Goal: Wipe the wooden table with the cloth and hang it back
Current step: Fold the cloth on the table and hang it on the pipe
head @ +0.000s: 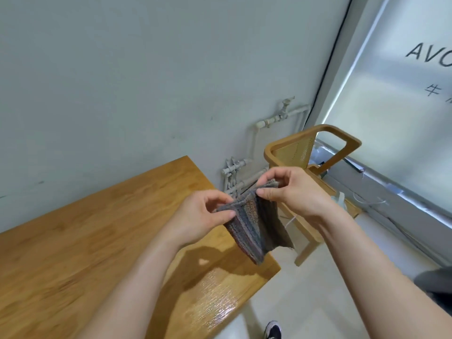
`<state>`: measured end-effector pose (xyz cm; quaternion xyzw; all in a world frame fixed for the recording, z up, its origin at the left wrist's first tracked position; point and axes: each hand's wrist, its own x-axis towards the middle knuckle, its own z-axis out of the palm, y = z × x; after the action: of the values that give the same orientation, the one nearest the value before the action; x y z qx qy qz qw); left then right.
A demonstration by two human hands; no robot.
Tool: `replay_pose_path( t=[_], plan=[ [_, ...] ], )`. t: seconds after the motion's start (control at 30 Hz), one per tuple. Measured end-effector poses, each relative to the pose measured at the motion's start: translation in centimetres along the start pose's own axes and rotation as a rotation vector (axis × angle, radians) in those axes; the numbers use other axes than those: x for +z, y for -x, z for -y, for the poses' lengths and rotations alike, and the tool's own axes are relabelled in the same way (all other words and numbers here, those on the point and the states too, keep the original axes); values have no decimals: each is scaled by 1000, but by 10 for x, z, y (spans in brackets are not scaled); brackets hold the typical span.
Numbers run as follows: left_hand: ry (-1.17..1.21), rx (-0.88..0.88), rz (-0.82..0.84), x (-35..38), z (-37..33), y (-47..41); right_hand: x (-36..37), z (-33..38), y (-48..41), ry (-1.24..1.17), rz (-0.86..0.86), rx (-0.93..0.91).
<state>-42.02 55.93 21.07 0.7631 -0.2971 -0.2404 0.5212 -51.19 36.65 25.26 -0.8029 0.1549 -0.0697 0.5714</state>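
A grey striped cloth (259,226) hangs folded in the air above the right end of the wooden table (85,241). My left hand (198,216) pinches its upper left edge between thumb and fingers. My right hand (291,189) pinches the upper right edge. The cloth's lower part dangles free over the table's corner. Behind the hands, white pipes (234,177) run along the wall, partly hidden by the cloth and fingers.
A wooden chair (318,148) with a cane back stands right of the table, by the wall corner. A frosted window (403,106) with a grey sill fills the right side. My shoe (273,330) shows on the pale floor below.
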Motion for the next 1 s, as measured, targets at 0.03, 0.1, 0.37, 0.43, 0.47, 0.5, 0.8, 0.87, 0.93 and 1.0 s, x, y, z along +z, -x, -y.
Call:
replay_pose_path(
  t=[0.03, 0.1, 0.37, 0.43, 0.47, 0.5, 0.8, 0.87, 0.93, 1.0],
  plan=[
    [25, -12, 26, 2, -5, -7, -11, -2, -2, 99, 7, -15],
    [16, -5, 54, 13, -14, -24, -37, -7, -9, 310, 43, -43],
    [-291, 164, 149, 86, -65, -124, -124, -44, -58, 550, 344, -58],
    [-321, 181, 138, 104, -75, -152, -134, -61, -79, 461, 359, -96],
    [-327, 182, 117, 110, -77, -166, -141, -70, -90, 436, 326, -115],
    [-306, 170, 84, 116, -77, -178, -149, -77, -101, 440, 274, -138],
    [50, 34, 82, 145, -45, -276, -209, -81, -183, 530, 209, -301],
    [22, 3, 95, 151, -31, -302, -217, -74, -208, 541, 225, -347],
    [68, -37, 63, 154, -17, -327, -226, -67, -235, 575, 257, -380],
    [120, -56, 38, 151, -1, -352, -234, -63, -264, 585, 275, -393]
  ],
)
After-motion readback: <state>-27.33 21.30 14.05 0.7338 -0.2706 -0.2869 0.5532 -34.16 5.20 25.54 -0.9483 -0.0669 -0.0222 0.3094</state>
